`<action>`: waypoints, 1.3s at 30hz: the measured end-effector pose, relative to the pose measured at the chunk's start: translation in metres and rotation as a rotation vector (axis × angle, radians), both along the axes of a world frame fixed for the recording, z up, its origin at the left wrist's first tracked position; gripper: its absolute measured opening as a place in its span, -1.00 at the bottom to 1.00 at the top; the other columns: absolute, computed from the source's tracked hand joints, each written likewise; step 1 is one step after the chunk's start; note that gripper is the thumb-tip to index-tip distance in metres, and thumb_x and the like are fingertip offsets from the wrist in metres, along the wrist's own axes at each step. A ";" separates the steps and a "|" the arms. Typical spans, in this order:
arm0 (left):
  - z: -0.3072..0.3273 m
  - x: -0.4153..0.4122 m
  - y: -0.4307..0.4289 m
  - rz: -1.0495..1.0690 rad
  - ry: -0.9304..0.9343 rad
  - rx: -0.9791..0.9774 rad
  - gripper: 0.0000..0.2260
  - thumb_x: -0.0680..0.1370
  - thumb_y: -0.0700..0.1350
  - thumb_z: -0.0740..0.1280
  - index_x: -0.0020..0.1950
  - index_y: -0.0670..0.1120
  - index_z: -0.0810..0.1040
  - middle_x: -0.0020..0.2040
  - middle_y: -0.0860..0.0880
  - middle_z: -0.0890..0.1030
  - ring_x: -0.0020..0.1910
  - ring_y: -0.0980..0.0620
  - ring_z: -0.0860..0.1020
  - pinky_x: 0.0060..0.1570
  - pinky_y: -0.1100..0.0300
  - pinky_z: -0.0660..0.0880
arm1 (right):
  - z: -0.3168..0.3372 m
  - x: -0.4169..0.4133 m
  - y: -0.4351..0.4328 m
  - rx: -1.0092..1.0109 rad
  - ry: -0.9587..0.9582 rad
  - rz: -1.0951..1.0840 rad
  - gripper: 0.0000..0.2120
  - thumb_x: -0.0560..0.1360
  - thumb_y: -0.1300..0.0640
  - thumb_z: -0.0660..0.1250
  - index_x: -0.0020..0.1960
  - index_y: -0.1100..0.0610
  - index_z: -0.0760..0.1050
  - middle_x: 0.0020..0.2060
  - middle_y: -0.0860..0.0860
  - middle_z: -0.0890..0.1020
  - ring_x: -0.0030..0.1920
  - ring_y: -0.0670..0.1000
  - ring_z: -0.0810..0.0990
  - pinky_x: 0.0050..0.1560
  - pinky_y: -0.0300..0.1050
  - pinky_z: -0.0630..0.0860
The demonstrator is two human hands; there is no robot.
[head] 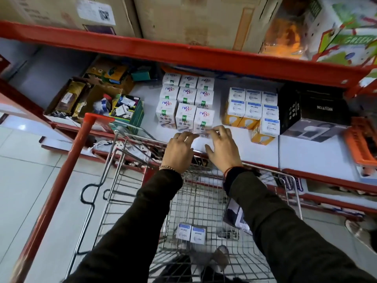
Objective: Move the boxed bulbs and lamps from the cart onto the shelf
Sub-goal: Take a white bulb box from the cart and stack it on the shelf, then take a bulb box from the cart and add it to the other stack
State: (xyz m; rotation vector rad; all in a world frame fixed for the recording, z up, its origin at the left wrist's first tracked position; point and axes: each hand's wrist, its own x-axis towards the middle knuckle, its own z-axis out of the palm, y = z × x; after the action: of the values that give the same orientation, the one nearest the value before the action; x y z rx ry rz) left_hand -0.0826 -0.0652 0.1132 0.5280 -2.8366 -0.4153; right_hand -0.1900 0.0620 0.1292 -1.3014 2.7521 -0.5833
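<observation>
White boxed bulbs (186,101) stand in a three-by-three block on the white shelf (234,144), and we take that block as our landmark. Our left hand (179,152) and right hand (221,148) reach over the cart's far rim to the block's front-right box (204,121). The fingertips of both hands touch its lower front edge, fingers spread rather than closed round it, so we press on the box and do not clamp it. The tips are blurred, and we cannot tell how firm the contact is.

To the right of the block, apart from it, stands a second group of bulb boxes with orange bases (253,111), the front one slightly out of line. Further right again sit black boxes (315,113). Left of the block lie open cardboard cartons of mixed goods (95,101).

Below and nearer to us than the block, the wire cart (114,180) holds two small white-and-blue bulb boxes (191,233) side by side on its floor, with a larger box (236,217) leaning against its right wall. Above the block runs a red shelf beam (183,52) carrying big brown cartons (193,19).
</observation>
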 end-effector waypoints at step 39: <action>-0.145 0.108 0.110 -0.092 -0.774 0.186 -0.49 0.51 -0.21 0.38 0.44 -0.15 0.32 0.39 -0.13 0.30 0.32 -0.12 0.40 0.16 0.08 0.57 | -0.151 0.119 0.133 0.497 -0.482 0.130 -0.40 0.41 -0.07 0.42 0.36 0.16 0.39 0.29 0.09 0.38 0.31 0.11 0.38 0.28 0.00 0.46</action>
State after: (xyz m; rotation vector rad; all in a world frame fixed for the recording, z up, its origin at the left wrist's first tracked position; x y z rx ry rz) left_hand 0.0259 0.0447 -0.0318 0.7203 -3.5951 -0.6000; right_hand -0.0707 0.1949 -0.0223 -1.0423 2.2016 -0.1514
